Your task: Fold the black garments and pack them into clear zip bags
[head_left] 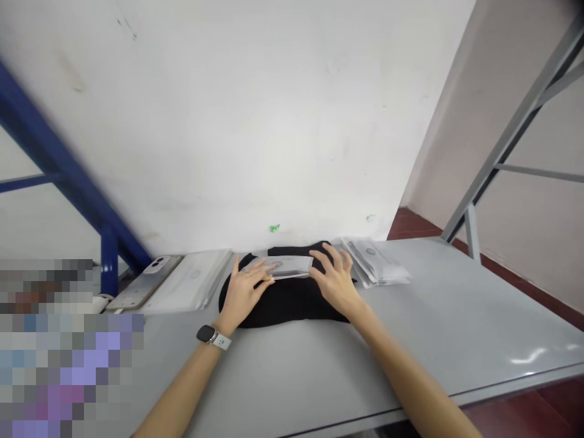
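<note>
Black folded fabric [292,301] lies spread on the grey table, with a clear plastic packet [294,266] flat over its upper part. My left hand [246,291] is at the packet's left end, thumb and fingers closed on its edge; it has a ring and a watch [207,334] on the wrist. At the packet's right end, my right hand [336,277] has its fingers apart and curved, the thumb close to or touching the corner. What is printed inside the packet is too blurred to read.
A stack of clear packets [376,261] sits right of the fabric, another stack [189,280] to its left. A phone [148,283] lies beside the left stack. A white wall [292,121] stands behind the table [438,316]; a blue frame [77,176] rises at left.
</note>
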Tool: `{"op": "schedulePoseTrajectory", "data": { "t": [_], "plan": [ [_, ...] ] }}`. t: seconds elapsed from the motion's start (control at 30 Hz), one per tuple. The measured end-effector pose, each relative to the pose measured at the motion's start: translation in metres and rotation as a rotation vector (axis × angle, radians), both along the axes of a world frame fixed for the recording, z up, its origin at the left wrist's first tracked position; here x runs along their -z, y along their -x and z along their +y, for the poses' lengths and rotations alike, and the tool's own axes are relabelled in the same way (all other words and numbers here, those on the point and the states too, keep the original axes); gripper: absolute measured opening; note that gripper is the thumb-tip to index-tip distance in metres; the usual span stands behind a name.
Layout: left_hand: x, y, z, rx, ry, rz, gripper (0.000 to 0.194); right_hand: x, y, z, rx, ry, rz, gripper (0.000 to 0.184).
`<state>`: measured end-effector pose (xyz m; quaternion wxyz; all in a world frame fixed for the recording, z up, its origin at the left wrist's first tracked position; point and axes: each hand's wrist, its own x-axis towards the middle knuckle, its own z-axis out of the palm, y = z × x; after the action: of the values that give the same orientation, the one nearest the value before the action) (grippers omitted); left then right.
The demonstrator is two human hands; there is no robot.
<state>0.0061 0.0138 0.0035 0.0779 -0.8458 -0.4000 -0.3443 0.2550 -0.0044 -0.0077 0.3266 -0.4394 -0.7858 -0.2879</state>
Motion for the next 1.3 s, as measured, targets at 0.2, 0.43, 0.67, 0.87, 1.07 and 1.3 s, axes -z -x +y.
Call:
{"op": "schedulePoseTrajectory", "data": {
  "t": [0.2,0.43,0.67,0.87,1.07,1.3],
  "plan": [
    [0.002,0.009,0.006,-0.031,-0.02,0.016,0.023,0.004,-0.025,0.014,0.116,0.021,0.048,0.028],
    [0.001,0.005,0.004,-0.031,-0.037,0.038,0.02,0.006,-0.036,0.02,0.198,0.009,0.1,0.026],
    [0.0,0.006,0.002,-0.033,-0.024,0.036,0.02,0.011,-0.041,0.024,0.255,-0.005,0.114,0.027],
    [0.007,0.009,0.003,-0.043,-0.023,0.004,0.02,0.013,-0.048,0.028,0.271,-0.016,0.215,0.021],
    [0.007,0.008,0.002,-0.067,-0.022,-0.02,0.018,0.008,-0.043,0.024,0.215,0.115,0.191,0.018],
    [0.005,-0.006,-0.009,0.035,0.011,0.03,0.017,0.014,0.013,0.004,-0.172,0.218,0.057,0.018]
  ]
}}
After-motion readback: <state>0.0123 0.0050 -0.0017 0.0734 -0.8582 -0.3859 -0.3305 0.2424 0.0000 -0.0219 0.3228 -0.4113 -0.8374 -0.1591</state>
